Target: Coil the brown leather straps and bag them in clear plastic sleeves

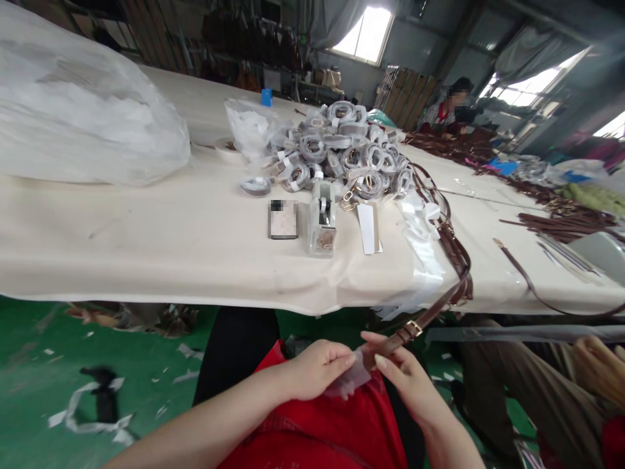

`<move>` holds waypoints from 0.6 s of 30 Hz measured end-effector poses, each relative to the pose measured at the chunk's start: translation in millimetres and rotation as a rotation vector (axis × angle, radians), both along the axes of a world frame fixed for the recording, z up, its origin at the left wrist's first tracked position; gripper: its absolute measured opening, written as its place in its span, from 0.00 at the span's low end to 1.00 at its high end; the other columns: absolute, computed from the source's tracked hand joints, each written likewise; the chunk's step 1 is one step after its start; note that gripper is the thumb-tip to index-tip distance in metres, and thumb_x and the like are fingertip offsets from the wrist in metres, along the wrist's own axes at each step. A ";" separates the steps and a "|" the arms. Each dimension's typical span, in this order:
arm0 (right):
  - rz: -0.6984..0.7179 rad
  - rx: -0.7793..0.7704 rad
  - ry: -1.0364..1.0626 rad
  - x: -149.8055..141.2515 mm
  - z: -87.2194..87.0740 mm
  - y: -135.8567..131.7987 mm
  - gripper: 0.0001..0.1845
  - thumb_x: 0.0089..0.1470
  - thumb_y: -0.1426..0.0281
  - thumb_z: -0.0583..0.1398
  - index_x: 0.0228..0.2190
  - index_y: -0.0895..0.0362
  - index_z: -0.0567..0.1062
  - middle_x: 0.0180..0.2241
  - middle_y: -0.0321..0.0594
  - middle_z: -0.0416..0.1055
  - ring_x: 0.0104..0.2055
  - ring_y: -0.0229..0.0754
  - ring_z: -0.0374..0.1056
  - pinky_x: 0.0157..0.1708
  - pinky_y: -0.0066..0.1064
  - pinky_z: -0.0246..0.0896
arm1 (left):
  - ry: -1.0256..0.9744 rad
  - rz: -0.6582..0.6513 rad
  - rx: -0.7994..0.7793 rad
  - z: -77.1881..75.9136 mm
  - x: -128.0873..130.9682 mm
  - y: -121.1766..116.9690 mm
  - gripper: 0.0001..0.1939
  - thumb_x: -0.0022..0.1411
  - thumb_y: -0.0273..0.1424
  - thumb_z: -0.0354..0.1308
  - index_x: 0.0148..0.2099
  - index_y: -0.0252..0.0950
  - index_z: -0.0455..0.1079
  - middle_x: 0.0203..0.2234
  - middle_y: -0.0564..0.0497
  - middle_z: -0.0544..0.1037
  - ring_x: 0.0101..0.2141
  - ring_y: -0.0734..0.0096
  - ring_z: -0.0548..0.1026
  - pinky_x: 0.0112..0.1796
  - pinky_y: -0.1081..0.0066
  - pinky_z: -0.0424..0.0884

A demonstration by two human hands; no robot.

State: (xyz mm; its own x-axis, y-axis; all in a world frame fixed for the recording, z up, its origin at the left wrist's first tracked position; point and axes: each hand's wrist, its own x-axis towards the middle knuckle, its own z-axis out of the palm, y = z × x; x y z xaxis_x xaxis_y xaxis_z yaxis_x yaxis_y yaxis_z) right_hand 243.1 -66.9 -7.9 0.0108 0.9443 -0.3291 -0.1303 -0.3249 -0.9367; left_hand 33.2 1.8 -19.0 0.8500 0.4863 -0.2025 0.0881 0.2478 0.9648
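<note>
Below the table's front edge, over my lap, my left hand pinches a piece of clear plastic wrap at the end of a brown leather strap. My right hand grips the same strap end just behind its gold buckle. The strap runs up over the table edge to the right. Both hands are closed.
The cream-covered table holds a heap of wrapped coiled straps, a tape dispenser, a phone, a big plastic bag at left and more brown straps at right. Another person's knee and hand sit close on my right. Paper scraps litter the green floor.
</note>
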 end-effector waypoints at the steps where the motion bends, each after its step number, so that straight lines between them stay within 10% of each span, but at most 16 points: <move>1: -0.069 -0.025 0.122 0.4 -7.9 2.7 0.24 0.52 0.53 0.66 0.46 0.52 0.80 0.41 0.44 0.81 0.41 0.46 0.75 0.42 0.33 0.70 | 0.031 0.019 -0.024 -0.3 -1.0 -0.3 0.32 0.63 0.59 0.45 0.31 0.34 0.68 0.22 0.51 0.74 0.24 0.71 0.72 0.27 0.75 0.67; 4: -0.273 -0.073 0.364 10.9 -26.5 7.6 0.27 0.57 0.47 0.59 0.45 0.54 0.81 0.36 0.44 0.82 0.34 0.44 0.76 0.35 0.32 0.71 | 0.140 0.035 -0.027 -3.6 -5.1 1.6 0.32 0.62 0.59 0.46 0.31 0.34 0.68 0.21 0.50 0.75 0.21 0.71 0.74 0.24 0.75 0.67; 8: -0.358 0.021 0.190 24.0 -34.9 9.1 0.26 0.57 0.47 0.57 0.44 0.52 0.81 0.43 0.46 0.81 0.44 0.52 0.75 0.45 0.42 0.70 | 0.209 0.012 0.031 -8.6 -6.0 7.2 0.34 0.62 0.60 0.44 0.31 0.33 0.71 0.24 0.46 0.79 0.22 0.68 0.76 0.23 0.74 0.67; 14: -0.074 0.259 -0.461 5.2 -23.7 6.4 0.26 0.63 0.49 0.52 0.50 0.48 0.79 0.60 0.43 0.67 0.63 0.54 0.58 0.66 0.49 0.45 | 0.103 0.050 -0.061 -11.0 8.2 8.1 0.38 0.59 0.63 0.45 0.36 0.30 0.76 0.30 0.41 0.81 0.28 0.65 0.79 0.31 0.70 0.71; 18: 0.022 0.155 -0.364 -13.2 -29.7 3.6 0.21 0.57 0.53 0.62 0.45 0.52 0.82 0.56 0.46 0.72 0.62 0.56 0.61 0.66 0.47 0.44 | 0.095 0.069 -0.107 -13.7 10.5 6.7 0.36 0.56 0.65 0.47 0.30 0.33 0.70 0.22 0.48 0.77 0.21 0.70 0.74 0.23 0.74 0.66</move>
State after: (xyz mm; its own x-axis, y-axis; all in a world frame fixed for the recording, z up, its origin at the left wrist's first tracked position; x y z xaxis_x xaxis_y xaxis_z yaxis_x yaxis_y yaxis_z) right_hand 229.9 -63.3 -37.7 0.0793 0.9837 -0.1613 0.2251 -0.1753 -0.9584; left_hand 43.7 8.4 -32.7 0.7896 0.5145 -0.3343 0.1572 0.3570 0.9208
